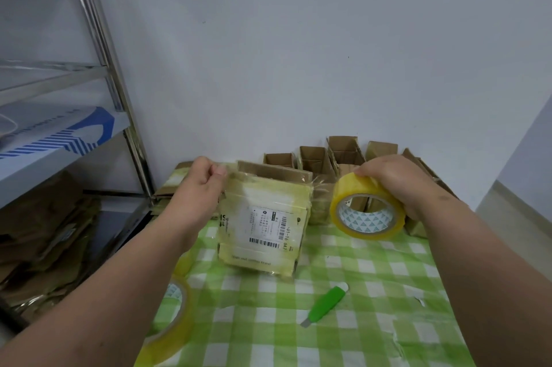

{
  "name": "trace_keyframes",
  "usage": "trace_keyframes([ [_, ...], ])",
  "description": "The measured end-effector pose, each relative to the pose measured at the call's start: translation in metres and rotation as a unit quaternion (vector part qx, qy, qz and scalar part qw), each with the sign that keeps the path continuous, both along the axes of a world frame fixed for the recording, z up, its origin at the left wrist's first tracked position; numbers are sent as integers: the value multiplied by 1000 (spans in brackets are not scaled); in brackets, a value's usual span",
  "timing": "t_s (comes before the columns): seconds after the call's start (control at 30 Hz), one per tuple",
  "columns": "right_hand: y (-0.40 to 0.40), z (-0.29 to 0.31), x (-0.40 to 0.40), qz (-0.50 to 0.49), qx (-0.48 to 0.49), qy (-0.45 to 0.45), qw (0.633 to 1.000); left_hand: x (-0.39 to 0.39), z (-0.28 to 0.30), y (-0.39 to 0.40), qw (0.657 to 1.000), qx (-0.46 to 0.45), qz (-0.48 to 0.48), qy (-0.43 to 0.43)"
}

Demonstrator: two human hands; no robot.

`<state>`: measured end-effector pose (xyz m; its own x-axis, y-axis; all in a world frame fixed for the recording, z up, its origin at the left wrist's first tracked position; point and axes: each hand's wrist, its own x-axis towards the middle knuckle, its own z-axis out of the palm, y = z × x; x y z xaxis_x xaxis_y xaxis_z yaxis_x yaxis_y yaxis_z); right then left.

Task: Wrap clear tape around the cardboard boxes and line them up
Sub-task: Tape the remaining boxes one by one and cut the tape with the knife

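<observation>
A cardboard box [263, 223] with a white shipping label and yellowish tape around it stands in the middle of the table. My left hand [200, 184] grips its upper left corner, thumb on the tape. My right hand [400, 181] holds a roll of clear tape [367, 211] from above, just right of the box. A stretch of tape runs from the roll to the box's upper right edge. Several open cardboard boxes [343, 154] stand in a row along the wall behind.
A green box cutter [327, 304] lies on the green checked tablecloth [373, 292] in front of the box. A second tape roll [170, 322] sits at the table's left front edge. A metal shelf [59, 139] with flattened cardboard [44, 232] beneath stands to the left.
</observation>
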<state>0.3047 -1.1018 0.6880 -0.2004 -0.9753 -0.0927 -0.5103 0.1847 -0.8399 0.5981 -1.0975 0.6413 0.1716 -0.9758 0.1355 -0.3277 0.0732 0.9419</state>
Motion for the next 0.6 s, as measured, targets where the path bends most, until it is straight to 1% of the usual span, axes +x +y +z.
trace_keyframes([
  [0.1,-3,-5,-2,-14,0,-63,998,1,-6,2,999,-10,-33,-2],
  [0.2,-1,-8,-1,-29,-7,-95,995,0,-13,1,999,-40,-16,-29],
  [0.3,1,-12,1,-43,-18,-79,996,1,-21,0,997,-57,25,-50],
  [0.37,4,-14,0,-40,-24,-65,997,1,-25,0,996,-51,58,-51],
  [0.43,6,-16,-3,-32,-20,-48,998,0,-27,1,994,-41,75,-73],
  [0.53,7,-18,-8,-22,-22,-11,999,1,-24,-2,978,-58,87,-180],
  [0.6,8,-18,-10,-11,-25,22,999,2,-20,-8,966,-104,72,-224],
])
